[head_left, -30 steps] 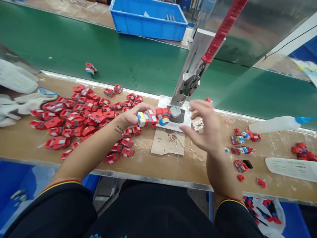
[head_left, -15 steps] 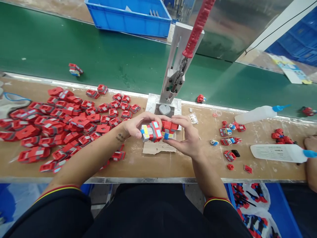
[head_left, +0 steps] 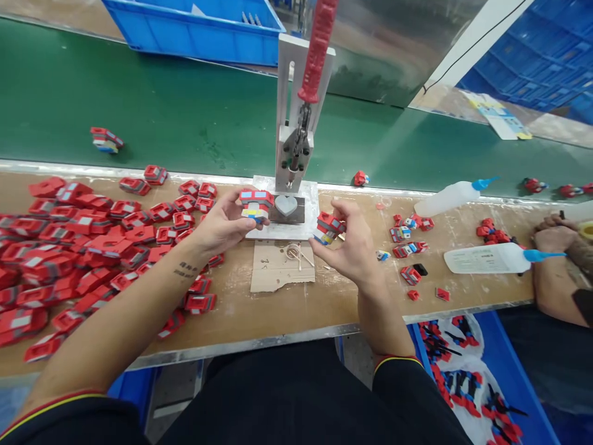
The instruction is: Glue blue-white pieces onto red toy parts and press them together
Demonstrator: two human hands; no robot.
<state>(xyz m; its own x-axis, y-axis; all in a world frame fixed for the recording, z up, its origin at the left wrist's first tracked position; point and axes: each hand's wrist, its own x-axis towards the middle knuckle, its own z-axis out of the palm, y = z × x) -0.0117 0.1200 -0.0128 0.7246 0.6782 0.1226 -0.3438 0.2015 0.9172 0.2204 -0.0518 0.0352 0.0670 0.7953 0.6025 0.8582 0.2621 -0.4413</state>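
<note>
Between the thumb and fingers of my left hand is a red, grey and white toy part with pale blue windows and some yellow and blue below. My right hand grips a similar red toy part with grey, yellow and blue on it. The two parts are apart, one on each side of the lever press. A grey heart-shaped block sits on the press base between my hands. Nearer me lies a torn piece of cardboard with small sticks and a ring on it.
Many red toy parts are heaped on the left of the bench. White glue bottles lie at right near loose toy pieces. A green conveyor belt runs behind. A co-worker's hands are at far right.
My hands have moved apart, left hand going left, each with its toy part; before, they were together over the cardboard. The camera view has shifted right.
</note>
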